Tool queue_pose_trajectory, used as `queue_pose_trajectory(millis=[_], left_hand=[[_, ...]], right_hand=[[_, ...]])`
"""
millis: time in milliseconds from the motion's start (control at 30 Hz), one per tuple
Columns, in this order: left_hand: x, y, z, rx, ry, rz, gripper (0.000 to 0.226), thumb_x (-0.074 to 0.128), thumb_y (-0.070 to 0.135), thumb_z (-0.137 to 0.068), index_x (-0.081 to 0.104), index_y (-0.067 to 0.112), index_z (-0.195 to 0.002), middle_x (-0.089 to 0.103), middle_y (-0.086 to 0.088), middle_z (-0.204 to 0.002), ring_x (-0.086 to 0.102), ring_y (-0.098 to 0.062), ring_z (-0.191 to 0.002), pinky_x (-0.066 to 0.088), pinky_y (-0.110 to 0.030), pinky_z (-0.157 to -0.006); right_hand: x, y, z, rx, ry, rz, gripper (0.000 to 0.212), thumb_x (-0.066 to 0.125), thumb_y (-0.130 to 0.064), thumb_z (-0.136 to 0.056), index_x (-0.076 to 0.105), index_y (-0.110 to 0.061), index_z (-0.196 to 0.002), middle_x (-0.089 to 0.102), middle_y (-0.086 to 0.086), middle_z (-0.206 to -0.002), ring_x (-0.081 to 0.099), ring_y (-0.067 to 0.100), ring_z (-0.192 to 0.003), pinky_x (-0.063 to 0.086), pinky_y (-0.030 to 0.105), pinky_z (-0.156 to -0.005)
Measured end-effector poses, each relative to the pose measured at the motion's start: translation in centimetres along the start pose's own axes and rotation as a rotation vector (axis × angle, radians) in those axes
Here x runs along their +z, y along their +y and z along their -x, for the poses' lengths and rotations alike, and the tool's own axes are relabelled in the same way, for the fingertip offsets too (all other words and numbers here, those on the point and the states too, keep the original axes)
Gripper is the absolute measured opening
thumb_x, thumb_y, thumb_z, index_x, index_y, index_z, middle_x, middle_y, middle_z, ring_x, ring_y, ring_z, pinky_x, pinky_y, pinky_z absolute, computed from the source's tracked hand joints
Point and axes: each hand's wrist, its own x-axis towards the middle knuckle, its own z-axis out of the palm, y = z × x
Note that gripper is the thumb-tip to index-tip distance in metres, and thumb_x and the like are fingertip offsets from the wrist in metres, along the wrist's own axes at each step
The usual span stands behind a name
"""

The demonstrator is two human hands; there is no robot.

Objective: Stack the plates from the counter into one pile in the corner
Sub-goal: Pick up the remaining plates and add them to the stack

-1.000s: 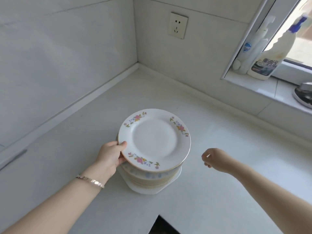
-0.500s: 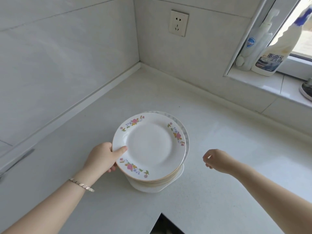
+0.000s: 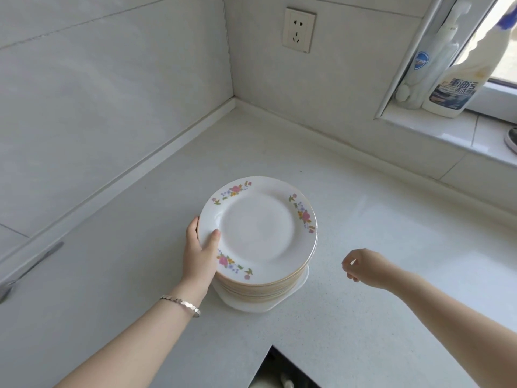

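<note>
One stack of plates (image 3: 258,264) sits between both hands: left hand (image 3: 200,254) grips its rim (thumb on top), right hand (image 3: 363,266) hovers nearby, loosely curled, empty.

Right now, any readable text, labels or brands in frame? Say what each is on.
"重油污": front label of the cleaner bottle; the smaller print under it is too blurred to read.
Round blue logo on the white pump bottle: too small to read.
Wall socket: no text.
Top plate: flower pattern only, no text.
</note>
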Motion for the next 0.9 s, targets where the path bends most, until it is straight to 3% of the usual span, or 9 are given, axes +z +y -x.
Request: queue_pose_trajectory(millis=[133, 200, 267, 333, 433, 533, 667, 733, 900], left_hand=[[-0.3, 0.3, -0.2, 0.007, -0.034, -0.123, 0.047, 0.051, 0.019, -0.093, 0.036, 0.023, -0.137, 0.056, 0.006, -0.119, 0.056, -0.017, -0.103, 0.045, -0.009, -0.063], [-0.3, 1.1, -0.1, 0.048, -0.053, -0.355, 0.053, 0.049, 0.019, -0.094, 0.028, 0.017, -0.143, 0.049, -0.003, -0.136, 0.051, -0.022, -0.118, 0.047, -0.021, -0.084], [0.3, 2.5, 0.3, 0.184, -0.014, -0.675, 0.062, 0.049, 0.015, -0.092, 0.020, 0.012, -0.147, 0.028, -0.008, -0.154, 0.029, -0.025, -0.141, 0.028, -0.040, -0.111], [1.8, 4.5, 1.3, 0.427, 0.000, -0.757, 0.063, 0.052, 0.008, -0.088, 0.026, 0.010, -0.146, 0.021, -0.007, -0.157, 0.017, -0.023, -0.147, 0.012, -0.042, -0.116], [5.2, 7.3, 2.9, 0.642, -0.237, -0.629, 0.041, 0.055, 0.002, -0.085, 0.054, 0.005, -0.126, 0.055, -0.009, -0.132, 0.047, -0.026, -0.128, 0.029, -0.028, -0.107], [9.7, 9.2, 4.8, 0.496, -0.611, -0.591, 0.023, 0.051, 0.011, -0.089, 0.062, 0.013, -0.109, 0.068, 0.001, -0.093, 0.063, -0.022, -0.095, 0.045, -0.026, -0.083], [16.6, 9.1, 7.7, 0.321, -0.959, -0.802, 0.014, 0.048, 0.016, -0.086, 0.061, 0.016, -0.091, 0.071, -0.007, -0.096, 0.066, -0.026, -0.089, 0.049, -0.029, -0.074], [19.9, 8.5, 9.2, 0.207, -1.067, -0.834, 0.014, 0.044, 0.013, -0.084, 0.054, 0.018, -0.076, 0.068, -0.009, -0.086, 0.063, -0.026, -0.076, 0.046, -0.028, -0.067], [28.0, 7.6, 14.7, 0.273, -1.180, -0.976, 0.013, 0.040, 0.010, -0.081, 0.049, 0.019, -0.076, 0.056, -0.005, -0.078, 0.048, -0.020, -0.069, 0.035, -0.028, -0.065]], right_hand=[[0.3, 0.3, 0.2, 0.013, -0.002, -0.004, 0.011, 0.048, -0.023, -0.090, 0.056, -0.027, -0.082, 0.066, -0.008, -0.077, 0.066, 0.015, -0.078, 0.052, 0.027, -0.074], [0.4, 0.4, 0.3, 0.023, 0.001, -0.007, 0.013, 0.048, -0.023, -0.090, 0.055, -0.028, -0.079, 0.066, -0.007, -0.077, 0.068, 0.016, -0.081, 0.053, 0.029, -0.076], [0.4, 0.7, 0.5, 0.042, 0.008, -0.017, 0.015, 0.048, -0.023, -0.089, 0.054, -0.028, -0.077, 0.066, -0.007, -0.076, 0.068, 0.017, -0.081, 0.053, 0.030, -0.076], [0.1, 1.1, 0.9, 0.064, 0.020, -0.043, 0.015, 0.048, -0.022, -0.089, 0.054, -0.028, -0.076, 0.066, -0.007, -0.076, 0.066, 0.017, -0.077, 0.051, 0.027, -0.071], [-0.3, 2.0, 1.8, 0.107, 0.041, -0.092, 0.017, 0.047, -0.021, -0.089, 0.054, -0.027, -0.075, 0.066, -0.006, -0.077, 0.063, 0.016, -0.076, 0.047, 0.025, -0.066], [-0.7, 4.0, 3.3, 0.152, 0.070, -0.132, 0.017, 0.047, -0.021, -0.088, 0.054, -0.027, -0.075, 0.066, -0.006, -0.077, 0.063, 0.017, -0.076, 0.045, 0.024, -0.063], [-1.4, 8.0, 5.9, 0.230, 0.117, -0.198, 0.016, 0.047, -0.023, -0.088, 0.054, -0.028, -0.075, 0.064, -0.009, -0.074, 0.064, 0.017, -0.077, 0.049, 0.025, -0.068], [-1.7, 10.6, 7.3, 0.271, 0.148, -0.224, 0.013, 0.047, -0.023, -0.088, 0.055, -0.027, -0.078, 0.064, -0.010, -0.074, 0.065, 0.017, -0.079, 0.050, 0.027, -0.073], [-2.3, 18.3, 11.4, 0.354, 0.234, -0.345, 0.010, 0.048, -0.020, -0.089, 0.058, -0.020, -0.087, 0.064, -0.003, -0.078, 0.061, 0.017, -0.074, 0.045, 0.023, -0.066]])
